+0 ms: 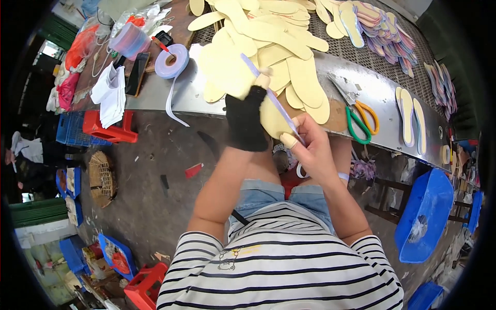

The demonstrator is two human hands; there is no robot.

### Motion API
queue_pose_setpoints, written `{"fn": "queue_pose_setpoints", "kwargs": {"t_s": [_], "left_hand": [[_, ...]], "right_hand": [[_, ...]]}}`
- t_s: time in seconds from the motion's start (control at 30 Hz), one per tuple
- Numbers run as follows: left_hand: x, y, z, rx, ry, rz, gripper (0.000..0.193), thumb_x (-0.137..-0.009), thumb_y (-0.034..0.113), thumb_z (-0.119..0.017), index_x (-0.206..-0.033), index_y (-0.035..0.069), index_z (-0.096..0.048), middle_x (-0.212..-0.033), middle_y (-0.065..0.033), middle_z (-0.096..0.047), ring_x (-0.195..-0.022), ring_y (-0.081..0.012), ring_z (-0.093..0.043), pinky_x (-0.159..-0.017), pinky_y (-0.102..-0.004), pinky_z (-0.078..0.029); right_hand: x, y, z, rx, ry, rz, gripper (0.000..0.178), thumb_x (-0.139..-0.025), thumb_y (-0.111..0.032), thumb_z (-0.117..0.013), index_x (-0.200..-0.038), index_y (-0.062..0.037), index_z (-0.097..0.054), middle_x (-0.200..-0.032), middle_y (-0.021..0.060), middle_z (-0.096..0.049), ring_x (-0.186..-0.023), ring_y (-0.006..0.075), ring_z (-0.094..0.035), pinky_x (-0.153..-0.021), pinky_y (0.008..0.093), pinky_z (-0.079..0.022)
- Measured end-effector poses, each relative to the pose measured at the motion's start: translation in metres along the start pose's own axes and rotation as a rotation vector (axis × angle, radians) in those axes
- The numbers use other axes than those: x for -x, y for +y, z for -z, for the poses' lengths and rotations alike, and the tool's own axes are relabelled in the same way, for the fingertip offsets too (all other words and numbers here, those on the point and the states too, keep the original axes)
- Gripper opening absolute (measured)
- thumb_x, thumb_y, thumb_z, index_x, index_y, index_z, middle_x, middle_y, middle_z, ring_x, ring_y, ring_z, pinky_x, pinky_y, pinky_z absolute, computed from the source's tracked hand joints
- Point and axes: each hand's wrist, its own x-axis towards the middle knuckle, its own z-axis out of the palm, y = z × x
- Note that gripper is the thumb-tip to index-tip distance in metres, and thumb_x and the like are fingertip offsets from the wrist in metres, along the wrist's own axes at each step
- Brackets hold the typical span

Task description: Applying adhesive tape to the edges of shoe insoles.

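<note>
My left hand (245, 118), in a black fingerless glove, is closed on a cream insole (274, 123) at the table's near edge. A narrow lavender tape strip (280, 108) runs slantwise along that insole's edge, under my left thumb. At the strip's lower end, my right hand (311, 150) pinches it between thumb and fingers; a pale wrap covers the thumb tip. Part of the held insole is hidden by the glove. Just beyond my hands lies a heap of loose cream insoles (306, 77). Scissors (357, 128) with green and orange handles rest to the right.
On the left of the metal-edged table (206, 106) are a tape roll (179, 53) with a hanging tail, a phone (137, 75) and folded white papers (110, 93). Stacked edged insoles (382, 31) lie far right. Below stand a red stool (111, 125) and a blue tub (423, 217).
</note>
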Motion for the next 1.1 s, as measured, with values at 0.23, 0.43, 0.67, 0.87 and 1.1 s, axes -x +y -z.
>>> {"fn": "queue_pose_setpoints", "kwargs": {"t_s": [0.23,0.43,0.67,0.87,1.1], "left_hand": [[0.000,0.056,0.022,-0.970,-0.310,-0.711,0.053,-0.066,0.023,-0.074,-0.111,0.004,-0.053,-0.103,-0.0135,-0.059,-0.089,-0.0282,-0.060,-0.082,-0.0390,-0.046],[-0.004,0.049,0.009,-1.366,-1.290,0.106,0.037,-0.072,0.037,-0.062,-0.098,0.010,-0.065,-0.081,-0.0160,-0.062,-0.079,-0.0319,-0.061,-0.074,-0.0392,-0.046],[0.009,0.073,0.020,-0.990,-1.326,0.072,0.029,-0.082,0.024,-0.060,-0.102,0.004,-0.063,-0.085,-0.0147,-0.065,-0.081,-0.0273,-0.064,-0.074,-0.0359,-0.048],[0.031,0.076,0.028,-0.557,-0.841,0.119,0.026,-0.083,0.022,-0.062,-0.099,0.002,-0.063,-0.077,-0.0117,-0.065,-0.070,-0.0241,-0.063,-0.069,-0.0327,-0.048],[0.054,0.056,0.014,-0.347,-0.443,0.056,0.024,-0.088,0.020,-0.054,-0.093,-0.003,-0.061,-0.068,-0.0060,-0.062,-0.061,-0.0100,-0.056,-0.057,-0.0251,-0.045]], "right_hand": [[-0.023,-0.032,0.071,0.694,-0.243,-0.054,0.014,-0.073,-0.010,-0.066,-0.080,-0.0025,-0.057,-0.067,-0.0022,-0.053,-0.062,0.0035,-0.044,-0.055,0.0202,-0.036],[-0.030,-0.073,0.055,0.599,-0.542,-0.076,0.019,-0.070,-0.014,-0.070,-0.079,-0.0013,-0.058,-0.062,-0.0035,-0.052,-0.057,0.0049,-0.044,-0.051,0.0211,-0.035],[-0.037,-0.121,0.100,0.349,-0.358,-0.141,0.017,-0.074,-0.008,-0.069,-0.087,0.0009,-0.062,-0.068,-0.0004,-0.058,-0.060,0.0045,-0.053,-0.053,0.0179,-0.041],[0.011,-0.091,0.068,0.173,-0.040,-0.028,0.013,-0.074,-0.004,-0.069,-0.085,0.0016,-0.062,-0.077,0.0044,-0.064,-0.068,0.0066,-0.058,-0.059,0.0190,-0.046],[0.024,-0.052,0.015,0.080,0.166,0.140,0.011,-0.079,0.005,-0.061,-0.090,0.0031,-0.060,-0.085,0.0056,-0.060,-0.071,0.0078,-0.058,-0.063,0.0183,-0.046]]}}
